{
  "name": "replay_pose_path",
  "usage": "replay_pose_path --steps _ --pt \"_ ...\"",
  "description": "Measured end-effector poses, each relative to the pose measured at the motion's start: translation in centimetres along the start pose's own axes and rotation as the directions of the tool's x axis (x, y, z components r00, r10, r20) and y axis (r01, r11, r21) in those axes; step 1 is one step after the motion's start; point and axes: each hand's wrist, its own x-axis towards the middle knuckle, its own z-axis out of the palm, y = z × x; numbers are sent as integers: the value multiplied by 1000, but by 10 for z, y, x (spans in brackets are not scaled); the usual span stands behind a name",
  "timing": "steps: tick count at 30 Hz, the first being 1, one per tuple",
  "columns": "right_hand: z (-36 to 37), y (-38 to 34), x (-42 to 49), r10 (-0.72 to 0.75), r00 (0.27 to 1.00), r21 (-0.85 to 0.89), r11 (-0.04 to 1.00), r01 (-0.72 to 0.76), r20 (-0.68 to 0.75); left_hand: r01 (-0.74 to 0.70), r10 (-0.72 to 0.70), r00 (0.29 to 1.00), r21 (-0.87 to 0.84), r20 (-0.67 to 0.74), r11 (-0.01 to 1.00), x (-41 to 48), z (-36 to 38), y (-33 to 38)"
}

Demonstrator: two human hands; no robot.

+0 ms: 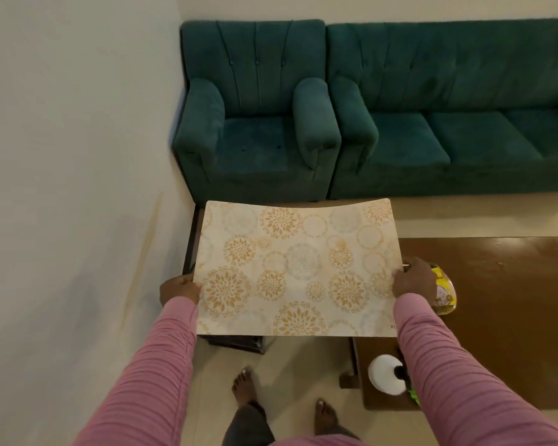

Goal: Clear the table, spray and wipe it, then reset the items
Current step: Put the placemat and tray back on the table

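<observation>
Far left, a bare pale wall (62, 156), with a green armchair (255, 123) against it further back

Next, the left hand (179, 289), clamped on the left edge of the placemat (295, 268): thumb on top, fingers curled under and out of sight

Placemat itself held flat between both hands, cream with gold flower rings, far edge bowed a little; below it a small dark side table (190, 249), mostly covered; impossible to tell whether touching it or hovering just above

Right hand (413, 280) pinching the mat's right edge, knuckles up, fingertips mostly hidden

Just beside that hand, on the brown coffee table (512, 300), a clear dish with yellow print (445, 291), partly hidden by the wrist

Nearer the body, under the right sleeve, a white paper roll (385, 375) and a green bottle (411, 392), probably the spray, both near the table's corner

Behind, a green sofa (448, 123)

Likely step: carrying the mat off or setting it back; not clear which

Risks from here:
- Soft mat gripped only at two edges, so liable to buckle or slide out of a loose pinch
- Right wrist close enough to the dish to nudge it on any swing rightward
- Sleeve over roll and bottle, so easy to sweep one off the corner
- Side table hidden under the mat, so easy to land it crooked or overhanging
</observation>
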Motion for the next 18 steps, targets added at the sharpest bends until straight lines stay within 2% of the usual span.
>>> replay_pose_path --steps 8,18 --pt "-68 76 28 -28 998 11 1000 27 50 14 -17 998 -51 -59 999 -109 49 -29" --pt "-132 169 26 -40 998 17 999 39 51 -58 54 997 -77 -51 995 -209 81 -71"
